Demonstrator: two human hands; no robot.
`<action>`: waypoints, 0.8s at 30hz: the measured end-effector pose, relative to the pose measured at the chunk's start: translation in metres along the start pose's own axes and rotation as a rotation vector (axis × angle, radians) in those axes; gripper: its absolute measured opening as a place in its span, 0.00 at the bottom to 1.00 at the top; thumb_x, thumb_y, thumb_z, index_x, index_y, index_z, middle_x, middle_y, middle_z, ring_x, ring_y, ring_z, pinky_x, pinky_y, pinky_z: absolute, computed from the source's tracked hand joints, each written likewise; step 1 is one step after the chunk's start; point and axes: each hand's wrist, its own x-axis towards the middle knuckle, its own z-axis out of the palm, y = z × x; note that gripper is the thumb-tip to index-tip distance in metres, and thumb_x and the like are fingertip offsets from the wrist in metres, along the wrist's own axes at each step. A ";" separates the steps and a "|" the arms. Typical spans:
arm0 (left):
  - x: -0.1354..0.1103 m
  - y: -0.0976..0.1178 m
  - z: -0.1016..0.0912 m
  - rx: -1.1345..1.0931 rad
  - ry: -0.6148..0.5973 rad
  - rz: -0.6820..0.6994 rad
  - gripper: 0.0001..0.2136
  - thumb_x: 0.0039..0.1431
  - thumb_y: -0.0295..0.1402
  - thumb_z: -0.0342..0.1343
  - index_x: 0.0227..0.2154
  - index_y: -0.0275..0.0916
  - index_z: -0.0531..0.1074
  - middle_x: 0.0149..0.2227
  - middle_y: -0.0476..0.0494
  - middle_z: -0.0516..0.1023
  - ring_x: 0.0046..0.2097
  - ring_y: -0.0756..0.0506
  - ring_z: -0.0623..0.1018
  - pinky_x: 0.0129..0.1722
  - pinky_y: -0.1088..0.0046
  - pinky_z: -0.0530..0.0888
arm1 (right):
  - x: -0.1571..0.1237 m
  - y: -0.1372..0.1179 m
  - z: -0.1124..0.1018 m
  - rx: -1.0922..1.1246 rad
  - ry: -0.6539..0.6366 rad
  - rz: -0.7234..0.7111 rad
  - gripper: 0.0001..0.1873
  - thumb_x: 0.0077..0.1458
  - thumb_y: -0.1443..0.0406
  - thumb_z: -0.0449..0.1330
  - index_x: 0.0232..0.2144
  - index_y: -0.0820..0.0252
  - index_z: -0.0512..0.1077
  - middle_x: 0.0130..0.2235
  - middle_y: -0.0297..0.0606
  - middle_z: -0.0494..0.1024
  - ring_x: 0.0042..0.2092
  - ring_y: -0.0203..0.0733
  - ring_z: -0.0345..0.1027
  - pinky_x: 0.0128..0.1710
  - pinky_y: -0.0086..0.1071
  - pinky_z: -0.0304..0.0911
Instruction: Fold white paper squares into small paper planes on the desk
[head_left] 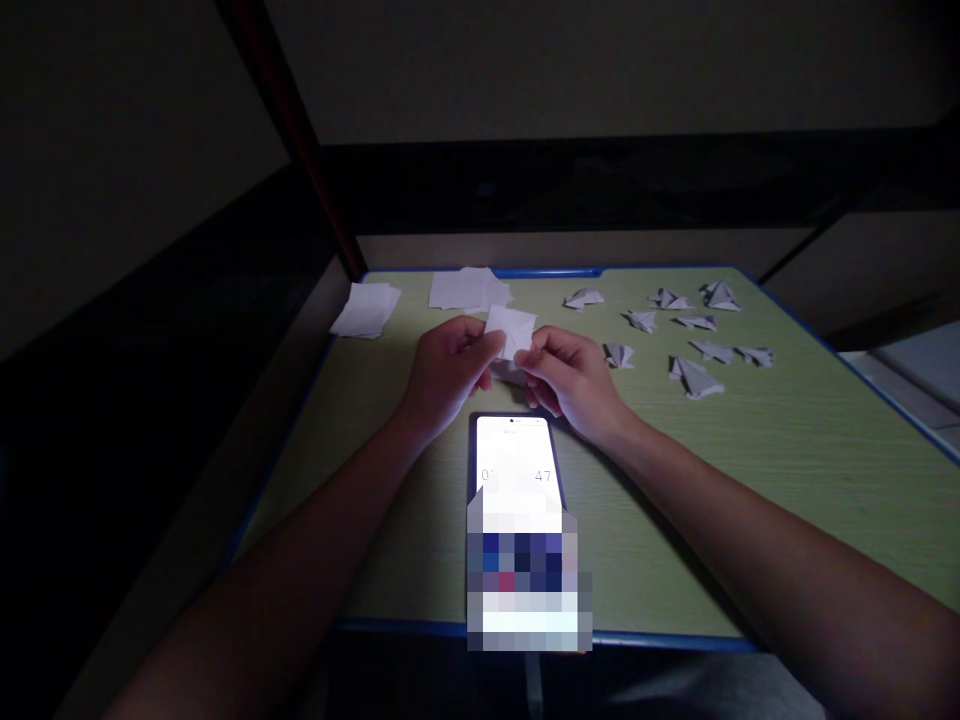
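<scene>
Between my two hands is a small folded piece of white paper, held up over the middle of the table. My left hand pinches its left side, with the thumb lying on the front face. On the lower right, my right hand grips the same paper between thumb and fingers. Faint crease lines run across its face. The fingers behind the paper are partly hidden. Just below my hands lies a phone with a bright screen showing digits; its lower part is blurred out.
Two stacks of white paper, a left stack and a middle stack, lie along the far side. Several folded paper figures are spread over the right half of the green table, which has a blue edge. The surroundings are dark.
</scene>
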 end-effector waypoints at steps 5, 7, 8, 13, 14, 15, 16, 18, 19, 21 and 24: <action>0.000 0.001 0.000 -0.004 -0.010 -0.007 0.10 0.57 0.32 0.57 0.21 0.37 0.68 0.13 0.54 0.66 0.15 0.57 0.62 0.15 0.80 0.57 | 0.000 0.001 0.000 0.024 -0.057 0.002 0.12 0.50 0.65 0.64 0.19 0.58 0.66 0.14 0.24 0.64 0.13 0.26 0.53 0.11 0.24 0.45; 0.000 0.001 0.000 -0.018 -0.031 -0.014 0.11 0.58 0.33 0.57 0.21 0.37 0.69 0.13 0.53 0.67 0.15 0.57 0.63 0.15 0.80 0.58 | 0.000 0.001 0.000 0.034 -0.072 0.018 0.11 0.50 0.65 0.64 0.20 0.59 0.68 0.15 0.24 0.64 0.13 0.26 0.52 0.11 0.24 0.44; 0.000 0.002 0.000 -0.023 -0.039 -0.019 0.11 0.58 0.33 0.56 0.21 0.37 0.69 0.13 0.53 0.67 0.15 0.57 0.63 0.15 0.80 0.58 | 0.000 0.001 0.000 0.046 -0.076 0.029 0.11 0.50 0.64 0.64 0.20 0.60 0.68 0.15 0.24 0.64 0.13 0.26 0.52 0.11 0.24 0.44; 0.000 0.003 0.001 -0.014 -0.057 -0.031 0.11 0.57 0.32 0.56 0.21 0.37 0.69 0.13 0.54 0.67 0.14 0.57 0.63 0.14 0.81 0.58 | 0.002 0.001 -0.001 0.091 -0.072 0.067 0.12 0.49 0.63 0.66 0.20 0.61 0.69 0.16 0.25 0.64 0.14 0.25 0.52 0.12 0.24 0.44; 0.000 0.003 0.002 -0.008 -0.062 -0.030 0.10 0.57 0.32 0.56 0.21 0.37 0.69 0.14 0.54 0.67 0.15 0.57 0.63 0.15 0.81 0.58 | 0.002 0.001 -0.001 0.093 -0.074 0.073 0.13 0.49 0.62 0.67 0.20 0.60 0.69 0.16 0.25 0.64 0.14 0.25 0.52 0.12 0.24 0.44; 0.000 0.004 0.002 -0.002 -0.067 -0.029 0.09 0.56 0.31 0.56 0.21 0.36 0.69 0.14 0.53 0.67 0.15 0.57 0.64 0.15 0.81 0.59 | 0.003 0.000 -0.001 0.093 -0.076 0.078 0.13 0.49 0.62 0.67 0.20 0.61 0.69 0.16 0.25 0.64 0.14 0.25 0.52 0.12 0.24 0.44; 0.000 0.004 0.002 0.003 -0.068 -0.029 0.09 0.55 0.30 0.56 0.21 0.36 0.69 0.14 0.53 0.68 0.15 0.57 0.64 0.15 0.81 0.59 | 0.003 0.000 -0.002 0.093 -0.079 0.083 0.13 0.49 0.61 0.67 0.21 0.61 0.69 0.16 0.25 0.64 0.14 0.25 0.52 0.12 0.24 0.44; -0.001 0.006 0.003 0.014 -0.063 -0.032 0.08 0.55 0.29 0.55 0.21 0.36 0.68 0.16 0.53 0.69 0.16 0.57 0.65 0.15 0.81 0.60 | 0.003 0.000 -0.002 0.093 -0.083 0.088 0.13 0.49 0.61 0.68 0.21 0.61 0.70 0.16 0.24 0.64 0.14 0.25 0.52 0.12 0.24 0.44; -0.001 0.007 0.004 0.023 -0.059 -0.034 0.08 0.55 0.28 0.55 0.21 0.36 0.68 0.16 0.53 0.69 0.16 0.57 0.65 0.16 0.81 0.61 | 0.003 0.000 -0.002 0.095 -0.084 0.086 0.13 0.49 0.60 0.68 0.22 0.61 0.70 0.17 0.25 0.64 0.14 0.25 0.52 0.12 0.24 0.44; -0.001 0.008 0.005 0.045 -0.052 -0.038 0.08 0.56 0.29 0.54 0.22 0.36 0.68 0.16 0.53 0.69 0.17 0.56 0.65 0.16 0.81 0.61 | 0.003 0.000 -0.002 0.101 -0.085 0.078 0.13 0.49 0.60 0.68 0.22 0.61 0.71 0.17 0.25 0.65 0.14 0.25 0.51 0.12 0.24 0.43; -0.003 0.008 0.006 0.073 -0.047 -0.032 0.08 0.57 0.29 0.53 0.22 0.36 0.67 0.16 0.53 0.68 0.17 0.56 0.65 0.15 0.80 0.60 | 0.003 0.000 -0.002 0.110 -0.062 0.076 0.14 0.49 0.60 0.67 0.21 0.61 0.69 0.17 0.24 0.65 0.13 0.24 0.50 0.12 0.24 0.44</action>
